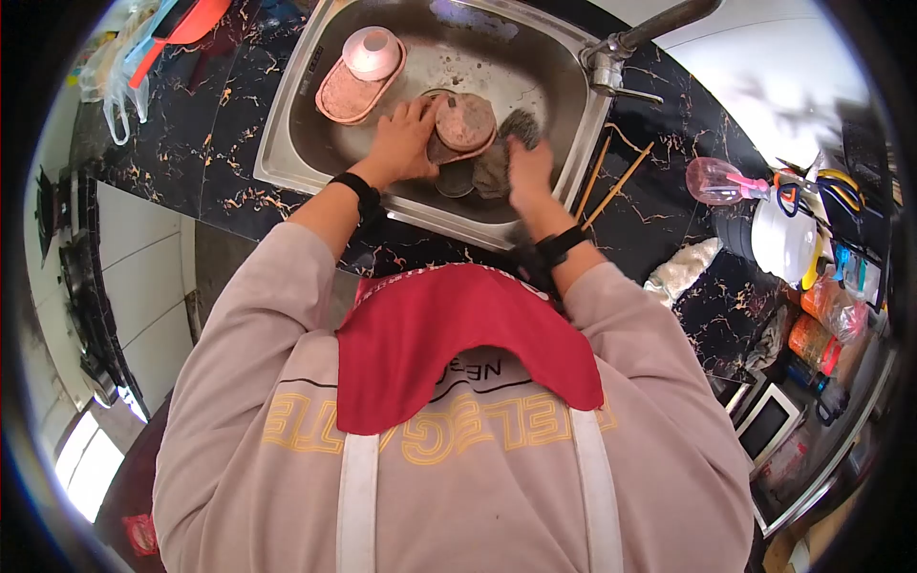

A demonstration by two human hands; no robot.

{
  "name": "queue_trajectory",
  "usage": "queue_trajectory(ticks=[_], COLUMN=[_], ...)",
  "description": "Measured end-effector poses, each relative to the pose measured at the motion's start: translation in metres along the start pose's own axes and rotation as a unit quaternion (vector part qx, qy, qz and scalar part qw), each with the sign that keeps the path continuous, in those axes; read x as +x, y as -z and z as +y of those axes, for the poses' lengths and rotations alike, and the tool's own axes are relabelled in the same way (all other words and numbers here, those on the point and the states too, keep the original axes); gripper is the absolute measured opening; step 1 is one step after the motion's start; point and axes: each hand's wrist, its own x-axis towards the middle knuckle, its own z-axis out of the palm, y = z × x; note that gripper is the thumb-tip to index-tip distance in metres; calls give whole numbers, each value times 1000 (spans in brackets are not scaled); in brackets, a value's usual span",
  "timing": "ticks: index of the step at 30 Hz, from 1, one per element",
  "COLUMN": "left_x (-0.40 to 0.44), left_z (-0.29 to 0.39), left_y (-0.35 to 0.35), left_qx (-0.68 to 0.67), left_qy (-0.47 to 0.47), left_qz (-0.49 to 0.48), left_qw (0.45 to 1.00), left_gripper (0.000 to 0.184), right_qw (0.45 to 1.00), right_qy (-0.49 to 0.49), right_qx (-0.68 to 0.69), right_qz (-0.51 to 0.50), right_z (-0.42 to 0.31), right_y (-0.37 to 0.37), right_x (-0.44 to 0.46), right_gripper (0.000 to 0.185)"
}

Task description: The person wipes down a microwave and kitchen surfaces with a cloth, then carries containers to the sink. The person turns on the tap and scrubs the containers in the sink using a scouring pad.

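In the sink (269, 153), my left hand (405, 141) holds the near left side of a pinkish oval dish (489, 153). A round pinkish bowl or lid (465, 120) rests on that dish. To its right is my right hand (531, 172), slightly blurred, with its fingers closed on a dark grey scouring pad (519, 124). Beneath the hands, a dark wet cloth (492, 174) lies against the sink's near side. Another pink oval dish (349, 97), bearing a small pale bowl (372, 53), sits at the sink's left.
A faucet (611, 59) stands at the sink's right rear. Chopsticks (619, 186) and a whitish cloth (684, 270) lie on the dark counter. Farther right are a pink-clear bottle (718, 181) and a white plate (783, 239). A red-handled pan or dustpan (191, 21) is at far left.
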Motion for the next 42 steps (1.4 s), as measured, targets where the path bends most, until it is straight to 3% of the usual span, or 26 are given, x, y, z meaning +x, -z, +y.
queue_trajectory(ticks=[3,4,6,9,11,13,14,16,17,21,24,26,30,32,34,37,39,41,42], left_x=[-1,1,4,3,3,4,4,4,6,6,6,5,1,6,10,21,24,32,35], left_z=[3,2,0,-2,1,0,1,-4,-6,-5,-4,-3,-1,-2,-6,-9,-8,-7,-11], left_y=[6,7,8,5,8,7,6,2,0,1,4,5,12,13,11,17,19,18,12], left_qx=[3,-2,-7,-8,-2,-8,-12,-19,-22,-8,-11,-11,-20,-5,2,9,8,22,20], left_qy=[-51,-52,-52,-58,-50,-46,-42,-51,-62,-65,-66,-51,-97,-130,-139,-175,-199,-191,-188], left_qz=[-26,-36,-44,-32,-41,-42,-41,-33,-25,-37,-37,-41,-60,-64,-68,-80,-93,-104,-102], left_qw=[998,998,998,998,998,998,998,998,998,997,997,998,993,989,988,981,976,976,977], left_gripper=[118,117,116,119,120,119,119,119,119,118,118,119,120,121,121,120,119,120,120], right_qw=[985,985,944,903,908,897,895,905,907,962,945,879,861,857,854,877,923,916,870], right_qy=[105,106,177,150,135,197,197,42,42,127,215,154,187,103,109,137,226,261,334], right_qx=[-21,-22,-159,-269,-259,-340,-343,-371,-371,-217,-204,-421,-444,-480,-489,-447,-289,-280,-321], right_qz=[-135,-135,-229,-301,-298,-205,-205,-202,-197,-107,-141,-164,-165,-154,-138,-111,-113,-119,-168], right_z=[-34,-44,-57,-43,-41,-37,-34,-34,-34,-45,-62,-36,-30,-49,-50,-54,-61,-80,-90], right_y=[11,6,-10,-33,-22,-7,5,29,32,20,-11,-24,4,14,23,28,21,8,3], right_x=[29,37,54,92,79,66,52,25,24,44,63,75,38,21,22,44,49,31,19], right_gripper=[31,31,32,33,32,37,37,33,33,36,41,45,49,48,48,42,38,38,39])
